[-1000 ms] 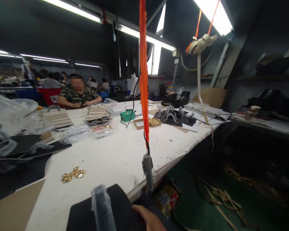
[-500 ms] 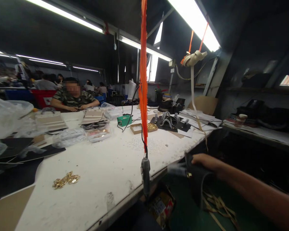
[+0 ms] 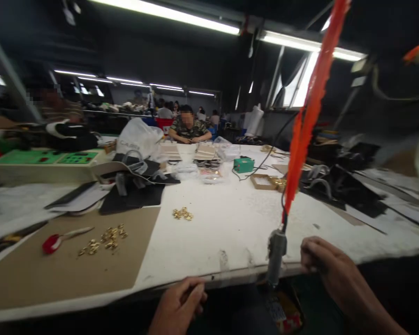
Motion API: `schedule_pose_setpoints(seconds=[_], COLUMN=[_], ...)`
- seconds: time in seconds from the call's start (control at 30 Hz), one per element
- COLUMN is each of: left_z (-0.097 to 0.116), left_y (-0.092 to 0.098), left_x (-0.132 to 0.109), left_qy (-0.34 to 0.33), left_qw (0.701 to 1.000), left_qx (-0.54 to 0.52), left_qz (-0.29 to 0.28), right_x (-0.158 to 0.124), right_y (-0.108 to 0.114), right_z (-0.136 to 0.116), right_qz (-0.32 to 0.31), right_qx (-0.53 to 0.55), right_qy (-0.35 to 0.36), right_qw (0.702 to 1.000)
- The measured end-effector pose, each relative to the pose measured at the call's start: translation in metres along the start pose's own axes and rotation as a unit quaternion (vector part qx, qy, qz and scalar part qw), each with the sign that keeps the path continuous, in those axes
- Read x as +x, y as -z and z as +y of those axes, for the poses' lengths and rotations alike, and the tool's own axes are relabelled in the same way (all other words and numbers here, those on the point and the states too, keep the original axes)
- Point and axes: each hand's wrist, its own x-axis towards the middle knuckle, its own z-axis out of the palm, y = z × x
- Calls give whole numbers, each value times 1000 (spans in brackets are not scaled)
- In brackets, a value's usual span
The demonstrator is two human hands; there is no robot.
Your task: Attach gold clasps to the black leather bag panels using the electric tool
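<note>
— Right hand [image 3: 330, 263] and left hand [image 3: 179, 303]: what do we record?
— Fingers curled on both; we cannot tell whether either closes on anything. The grey tool [image 3: 277, 258] hangs between them at the front edge of the desk [image 3: 226, 228], nearer the right.
— Handling?
— If taken, we judge its body best gripped squarely, checking any swing.
— Appearance?
— Slim, roughly cylindrical, slightly tilted, below an orange strip [image 3: 310, 107].

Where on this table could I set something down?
A wide bare patch of white table lies between its gold pieces and the hanging tool, short of the green box. The brown board is mostly bare nearest you. Crowded: the far side around plastic packets, the right around black pieces.
</note>
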Motion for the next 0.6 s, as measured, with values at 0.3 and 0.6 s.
schedule_pose_setpoints(seconds=[0.3, 0.6], left_z=[-20, -40], left_y=[49, 51], left_x=[66, 65], left_qy=[-95, -121], left_qw=[982, 973], left_qx=[34, 94], left_qz=[159, 171], right_x=[12, 102], right_y=[-192, -341], right_z=[6, 30], right_qz=[-263, -307], right_qx=[-136, -214], right_qy=[-30, 110], right_qw=[955, 921])
